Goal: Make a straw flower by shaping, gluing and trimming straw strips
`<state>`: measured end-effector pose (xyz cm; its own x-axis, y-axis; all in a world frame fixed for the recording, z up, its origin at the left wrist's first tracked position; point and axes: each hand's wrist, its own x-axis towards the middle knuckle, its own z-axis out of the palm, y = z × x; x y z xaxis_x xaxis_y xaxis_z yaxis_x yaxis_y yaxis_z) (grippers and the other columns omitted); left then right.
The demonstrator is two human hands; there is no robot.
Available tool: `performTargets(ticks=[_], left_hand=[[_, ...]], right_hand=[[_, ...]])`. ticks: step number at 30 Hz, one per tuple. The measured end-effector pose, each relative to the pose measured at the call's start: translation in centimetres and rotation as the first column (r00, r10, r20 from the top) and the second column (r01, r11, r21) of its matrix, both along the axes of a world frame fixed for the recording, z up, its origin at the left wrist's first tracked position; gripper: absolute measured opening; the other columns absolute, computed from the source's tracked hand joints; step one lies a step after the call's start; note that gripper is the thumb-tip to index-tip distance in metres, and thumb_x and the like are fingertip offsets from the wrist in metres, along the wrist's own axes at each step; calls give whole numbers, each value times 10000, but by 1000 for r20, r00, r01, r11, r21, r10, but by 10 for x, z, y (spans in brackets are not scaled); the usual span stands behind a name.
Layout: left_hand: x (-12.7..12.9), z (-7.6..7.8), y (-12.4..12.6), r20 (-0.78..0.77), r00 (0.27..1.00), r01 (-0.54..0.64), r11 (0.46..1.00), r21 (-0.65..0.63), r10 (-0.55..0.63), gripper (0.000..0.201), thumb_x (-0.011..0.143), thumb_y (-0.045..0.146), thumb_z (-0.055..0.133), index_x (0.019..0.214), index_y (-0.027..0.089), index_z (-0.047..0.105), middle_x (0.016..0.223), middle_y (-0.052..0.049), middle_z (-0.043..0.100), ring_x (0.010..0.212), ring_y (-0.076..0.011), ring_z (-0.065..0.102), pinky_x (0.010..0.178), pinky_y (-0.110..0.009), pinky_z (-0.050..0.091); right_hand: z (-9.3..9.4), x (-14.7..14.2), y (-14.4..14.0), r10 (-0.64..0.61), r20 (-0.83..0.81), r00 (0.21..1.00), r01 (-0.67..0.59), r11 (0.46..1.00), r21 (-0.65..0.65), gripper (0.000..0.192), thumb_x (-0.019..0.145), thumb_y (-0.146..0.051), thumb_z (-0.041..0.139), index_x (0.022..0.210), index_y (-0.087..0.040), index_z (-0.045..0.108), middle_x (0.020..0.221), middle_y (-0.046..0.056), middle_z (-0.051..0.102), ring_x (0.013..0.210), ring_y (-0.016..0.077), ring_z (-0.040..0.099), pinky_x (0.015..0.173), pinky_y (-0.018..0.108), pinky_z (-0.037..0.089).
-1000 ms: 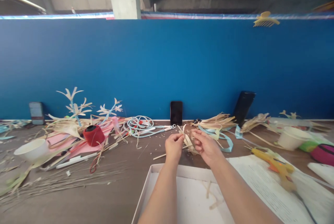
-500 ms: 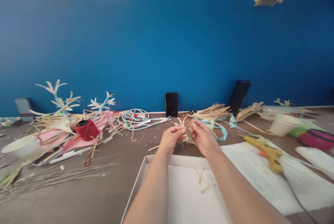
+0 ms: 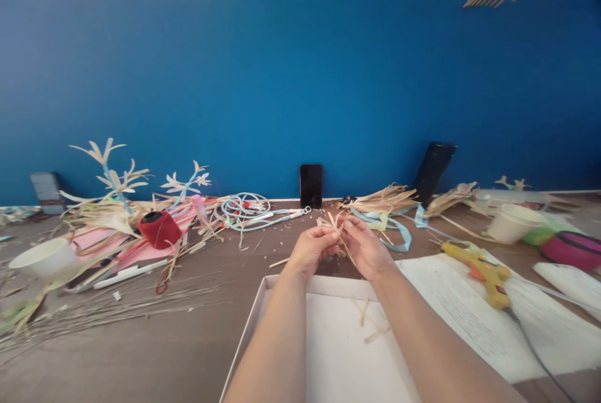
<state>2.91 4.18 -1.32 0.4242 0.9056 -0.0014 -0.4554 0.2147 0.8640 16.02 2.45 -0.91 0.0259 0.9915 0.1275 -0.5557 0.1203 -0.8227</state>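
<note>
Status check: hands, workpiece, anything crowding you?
Left hand and right hand pinch the straw bundle together. Held above white tray edge. Glue gun off right, apart.

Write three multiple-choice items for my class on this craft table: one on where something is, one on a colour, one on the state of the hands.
1. Where is the yellow glue gun?
A. on the printed paper to the person's right
B. inside the white tray
C. beside the red spool

2. What colour is the wall panel behind the table?
A. green
B. blue
C. grey

3. What are the left hand and right hand doing?
A. resting flat in the tray
B. both pinching one small bundle of straw strips
C. one holds the phone

Answers:
1 A: the gun lies on the printed paper, right of the white tray.
2 B: the panel is plain blue across the view.
3 B: the fingertips of both hands meet on the pale strips, above the tray's far edge.
</note>
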Motion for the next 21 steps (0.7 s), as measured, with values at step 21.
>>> performTargets(ticks=[21], left_hand=[[6, 4, -1, -76, 989, -113, 979, 168, 127, 260, 635, 344, 732, 770, 130, 673, 717, -27, 649, 639, -104, 576, 657, -241, 479]], right_hand=[[12, 8, -8, 12, 168, 986, 11, 991, -136, 245, 655, -286, 699, 881, -196, 677, 636, -33, 525, 502, 61, 383, 460, 185, 331]])
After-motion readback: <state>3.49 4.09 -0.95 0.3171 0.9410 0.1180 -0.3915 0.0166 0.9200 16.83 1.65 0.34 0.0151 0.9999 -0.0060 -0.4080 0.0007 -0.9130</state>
